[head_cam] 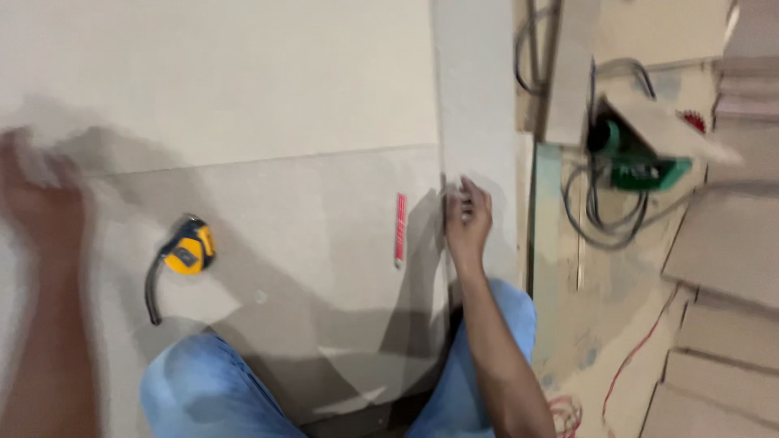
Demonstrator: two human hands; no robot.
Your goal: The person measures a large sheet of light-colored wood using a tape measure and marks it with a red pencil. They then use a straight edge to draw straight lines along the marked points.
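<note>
My right hand grips the right edge of a large pale board that lies across my knees. A narrow upright strip of the same board rises just above that hand. My left hand is blurred at the far left over the board; whether it holds anything cannot be told. A yellow and black tape measure with a dark strap lies on the board between my hands. A red pencil lies on the board just left of my right hand.
A green power tool with a dark cable sits on the floor at the right. Cut board pieces are stacked at the far right. A thin red cord runs over the floor. My blue-jeaned knees are below.
</note>
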